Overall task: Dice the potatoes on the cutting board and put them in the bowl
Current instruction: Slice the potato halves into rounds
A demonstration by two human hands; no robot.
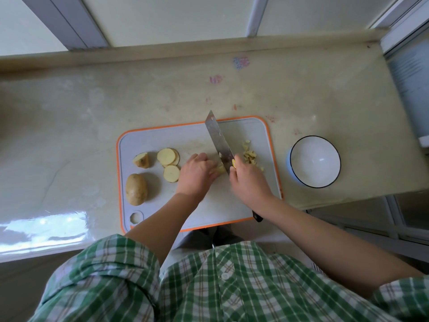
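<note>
Pale, worn stone makes the surface (162, 94), with a window frame (88, 31) behind it and some faded pink and blue marks (241, 62) beyond the far edge of the board. I look down on the grey board (162, 138), which has an orange rim.

On the left part of the board lies one whole potato (136, 189), unpeeled, close to the left edge. Just behind it is an end piece (141, 160) with skin. To the right of that are a small stack of round slices (167, 156) and a single slice (171, 173) touching the stack on its near side.

At the middle of the board the left hand (197, 174) has its fingers bent over a cut piece (220, 169) and holds it down. How much potato is under the fingers I cannot tell. The right hand (247, 180) is closed around the handle of the knife (219, 140). The black handle end comes out under the wrist, at the near edge of the board. The blade slants away from this hand, just beside the left fingers, and its tip passes over the far edge of the board. A few bits stick to the steel.

On the right part of the board, beside the right hand, is a loose heap of dice (249, 155). The white bowl (320, 159) with a dark rim stands on the surface to the right of the board, apart from it, and I see no potato in it.
</note>
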